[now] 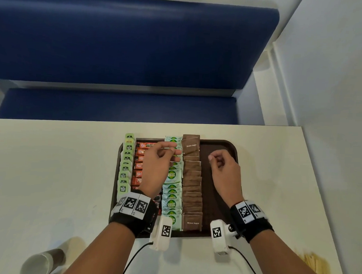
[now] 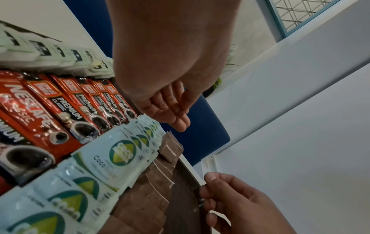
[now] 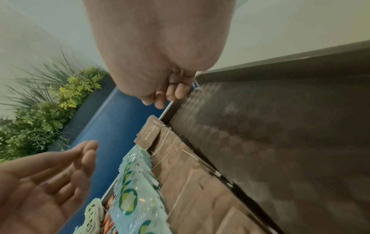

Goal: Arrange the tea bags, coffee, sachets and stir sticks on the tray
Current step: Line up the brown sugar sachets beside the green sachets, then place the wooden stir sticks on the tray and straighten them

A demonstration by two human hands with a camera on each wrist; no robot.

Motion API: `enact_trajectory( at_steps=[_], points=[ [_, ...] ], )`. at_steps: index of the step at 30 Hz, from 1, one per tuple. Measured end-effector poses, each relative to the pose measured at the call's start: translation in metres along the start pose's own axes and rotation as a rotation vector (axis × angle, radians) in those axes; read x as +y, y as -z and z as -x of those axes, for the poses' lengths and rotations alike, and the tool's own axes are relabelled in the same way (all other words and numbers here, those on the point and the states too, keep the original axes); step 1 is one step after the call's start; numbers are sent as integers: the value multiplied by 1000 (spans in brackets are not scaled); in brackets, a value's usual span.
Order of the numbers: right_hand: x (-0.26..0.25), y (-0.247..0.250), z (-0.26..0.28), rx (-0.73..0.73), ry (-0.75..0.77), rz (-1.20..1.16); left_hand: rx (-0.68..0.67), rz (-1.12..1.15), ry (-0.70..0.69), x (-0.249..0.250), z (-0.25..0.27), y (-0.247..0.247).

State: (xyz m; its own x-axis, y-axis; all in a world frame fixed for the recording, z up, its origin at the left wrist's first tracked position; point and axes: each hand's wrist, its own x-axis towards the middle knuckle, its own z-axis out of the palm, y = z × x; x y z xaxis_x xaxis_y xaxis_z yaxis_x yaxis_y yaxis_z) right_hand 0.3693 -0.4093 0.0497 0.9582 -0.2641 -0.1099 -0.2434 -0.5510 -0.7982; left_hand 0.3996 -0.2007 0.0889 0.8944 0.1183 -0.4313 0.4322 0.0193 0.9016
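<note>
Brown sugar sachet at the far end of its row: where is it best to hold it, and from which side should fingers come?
Grip: the far edge of the farthest brown sugar sachet, pinched from the far side and above. That edge juts past the far rim of the tray, while the next sachet overlaps its near part, so probably only that edge is free.

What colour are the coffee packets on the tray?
The coffee packets are red with black ends, clearest in the left wrist view.
</note>
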Motion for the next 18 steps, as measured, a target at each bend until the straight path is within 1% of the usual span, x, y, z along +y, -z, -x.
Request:
enact_trajectory(
  at_steps=[7,12,18],
  points=[
    [8,41,73,33,-32,-110,-117,-22,-18,9,19,-39],
    [29,72,116,171,-58,-127,-210,18,-22,11,44,-80],
    [69,108,165,304,-121,-113,-371,-42,-73,-2,87,-142]
  ],
)
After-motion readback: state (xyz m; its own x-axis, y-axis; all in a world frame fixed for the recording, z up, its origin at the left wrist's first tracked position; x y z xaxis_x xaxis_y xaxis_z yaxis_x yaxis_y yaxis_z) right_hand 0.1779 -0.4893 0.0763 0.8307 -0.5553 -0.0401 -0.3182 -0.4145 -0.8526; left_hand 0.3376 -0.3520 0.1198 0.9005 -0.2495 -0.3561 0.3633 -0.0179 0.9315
